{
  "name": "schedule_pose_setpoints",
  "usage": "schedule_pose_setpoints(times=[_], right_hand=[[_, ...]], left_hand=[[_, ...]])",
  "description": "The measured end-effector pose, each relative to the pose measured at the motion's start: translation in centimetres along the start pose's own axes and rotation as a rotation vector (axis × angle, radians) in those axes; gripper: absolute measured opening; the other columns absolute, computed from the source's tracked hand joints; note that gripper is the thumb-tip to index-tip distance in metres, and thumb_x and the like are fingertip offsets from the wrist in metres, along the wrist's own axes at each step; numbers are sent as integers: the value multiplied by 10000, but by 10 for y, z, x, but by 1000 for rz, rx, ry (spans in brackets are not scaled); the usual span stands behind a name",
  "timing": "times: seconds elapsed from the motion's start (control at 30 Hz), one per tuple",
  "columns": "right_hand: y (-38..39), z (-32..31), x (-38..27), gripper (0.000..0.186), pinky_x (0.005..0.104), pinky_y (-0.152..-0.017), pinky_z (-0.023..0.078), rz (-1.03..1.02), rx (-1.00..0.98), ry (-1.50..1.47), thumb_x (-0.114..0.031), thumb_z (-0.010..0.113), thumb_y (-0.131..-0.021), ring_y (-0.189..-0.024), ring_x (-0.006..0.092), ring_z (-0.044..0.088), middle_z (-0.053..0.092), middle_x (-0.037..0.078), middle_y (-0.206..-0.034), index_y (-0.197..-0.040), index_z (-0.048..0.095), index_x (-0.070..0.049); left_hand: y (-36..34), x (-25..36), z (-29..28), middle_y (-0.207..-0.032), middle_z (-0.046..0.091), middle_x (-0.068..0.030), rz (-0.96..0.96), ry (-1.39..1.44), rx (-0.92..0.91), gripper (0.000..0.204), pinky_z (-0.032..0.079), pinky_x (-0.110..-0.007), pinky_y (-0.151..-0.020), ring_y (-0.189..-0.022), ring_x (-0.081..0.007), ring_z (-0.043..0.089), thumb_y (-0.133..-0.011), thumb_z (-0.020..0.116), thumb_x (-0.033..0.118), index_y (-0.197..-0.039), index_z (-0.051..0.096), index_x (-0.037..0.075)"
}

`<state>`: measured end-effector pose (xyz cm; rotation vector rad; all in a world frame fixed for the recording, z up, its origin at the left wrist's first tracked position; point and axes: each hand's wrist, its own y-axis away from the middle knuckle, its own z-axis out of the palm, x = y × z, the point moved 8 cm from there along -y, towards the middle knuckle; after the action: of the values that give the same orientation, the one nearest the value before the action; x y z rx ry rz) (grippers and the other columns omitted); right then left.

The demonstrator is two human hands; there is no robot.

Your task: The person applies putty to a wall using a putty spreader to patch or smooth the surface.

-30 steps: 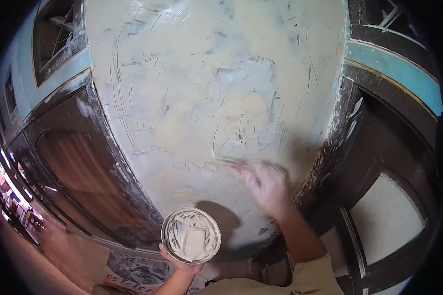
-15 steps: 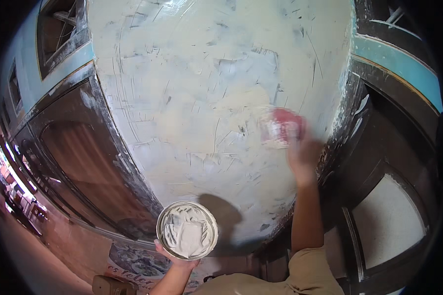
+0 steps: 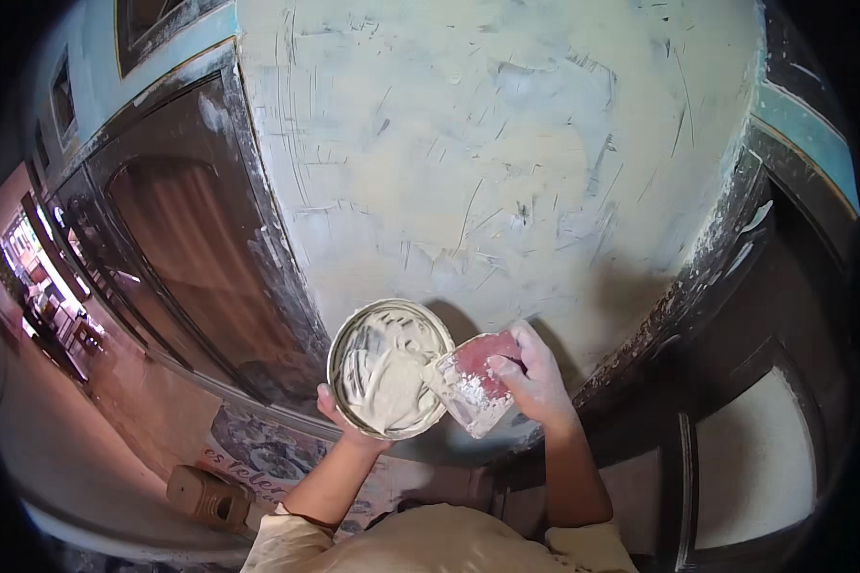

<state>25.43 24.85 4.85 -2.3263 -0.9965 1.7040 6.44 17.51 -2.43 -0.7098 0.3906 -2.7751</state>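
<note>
Here, scraper between right fingers; tub in left.

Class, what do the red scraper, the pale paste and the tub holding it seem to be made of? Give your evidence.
Scraper: probably plastic, matt, judging by its flat red colour; pale smears cover part of it.
Paste: perhaps creamy filler, since it holds soft ridges.
Tub: rigid-looking, plastic or metal; its smeared round rim leaves that open.

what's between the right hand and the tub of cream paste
A red scraper, held by the right hand; one corner overlaps the tub in the head view.
</note>
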Motion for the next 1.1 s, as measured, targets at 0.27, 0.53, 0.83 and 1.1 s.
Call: schedule_pose_setpoints(times=[0.27, 0.53, 0.83, 1.1], right_hand=[[-2, -27, 10, 425, 379, -715, 503, 96, 125, 154, -349, 713, -836, -780, 287, 662, 655, 194, -843, -1013, 569, 10], [8, -30, 2, 433, 442, -756, 507, 109, 91, 272, -332, 714, -832, -846, 416, 650, 655, 240, -877, -1062, 548, -4], [6, -42, -20, 449, 460, -759, 503, 85, 120, 409, -341, 710, -817, -876, 432, 642, 648, 269, -911, -1055, 548, 4], [36, -37, -2, 377, 477, -734, 493, 51, 81, 371, -265, 692, -837, -855, 455, 616, 623, 248, -902, -1039, 501, -10]], left_hand=[[16, -27, 11, -1535, 300, -169, -30, -45, -51, 1108, 294, -508, -1140, -1397, -350, 326, -697, 511, 812, -1510, 256, 104], [31, -32, 14, -1530, 303, -168, -40, -99, -35, 1042, 298, -557, -1123, -1377, -385, 336, -723, 487, 804, -1501, 292, 138], [37, -38, -5, -1512, 347, -159, -73, -21, 90, 1024, 347, -561, -1087, -1344, -384, 386, -738, 464, 812, -1481, 336, 119], [31, -6, 8, -1486, 391, -133, 8, -64, 134, 995, 358, -546, -1086, -1331, -367, 407, -743, 445, 818, -1461, 370, 134]])
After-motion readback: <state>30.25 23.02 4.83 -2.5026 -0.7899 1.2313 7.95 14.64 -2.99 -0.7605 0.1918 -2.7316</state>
